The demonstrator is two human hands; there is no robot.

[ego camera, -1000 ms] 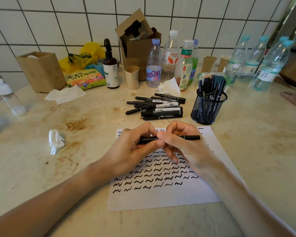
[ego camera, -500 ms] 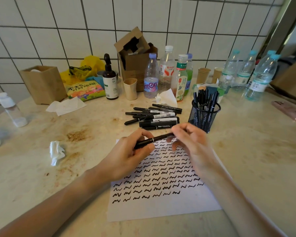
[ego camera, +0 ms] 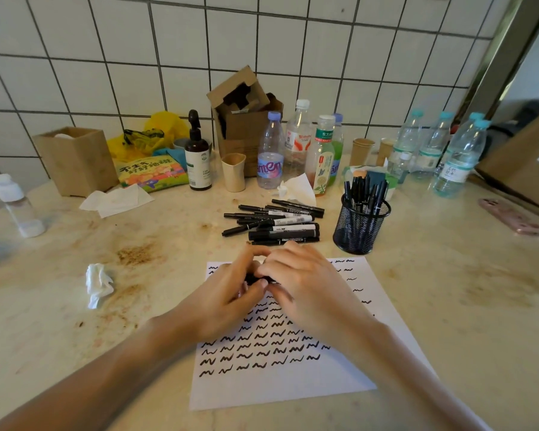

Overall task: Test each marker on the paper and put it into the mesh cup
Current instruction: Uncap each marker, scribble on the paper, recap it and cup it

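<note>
Since the earlier frames, both hands have drawn together over the top of the paper (ego camera: 280, 381); the marker (ego camera: 257, 279), then seen full length between them, now shows only as a short black patch in the gap between the fingers.

Left hand (ego camera: 227, 301): forearm enters from 7 o'clock, fingers curled round the marker, thumb arched over the top. Right hand (ego camera: 311, 293): forearm enters from 5 o'clock, back of hand up, fingers curled inward and meeting the left hand's fingers at the marker. The two hands touch. Whether the cap is on or off cannot be told; the marker's ends are hidden.

Paper lies flat on the table (ego camera: 448, 306), rows of black squiggles visible below and to the right of the hands.

Mesh cup (ego camera: 360, 228) stands upright at 1 o'clock from the hands, off the paper's top right corner, with several markers upright in it. Loose pile of markers (ego camera: 277, 222) lies at 12 o'clock, just left of the cup.

Crumpled tissue (ego camera: 97, 284) at 9 o'clock, well apart from the hands.
</note>
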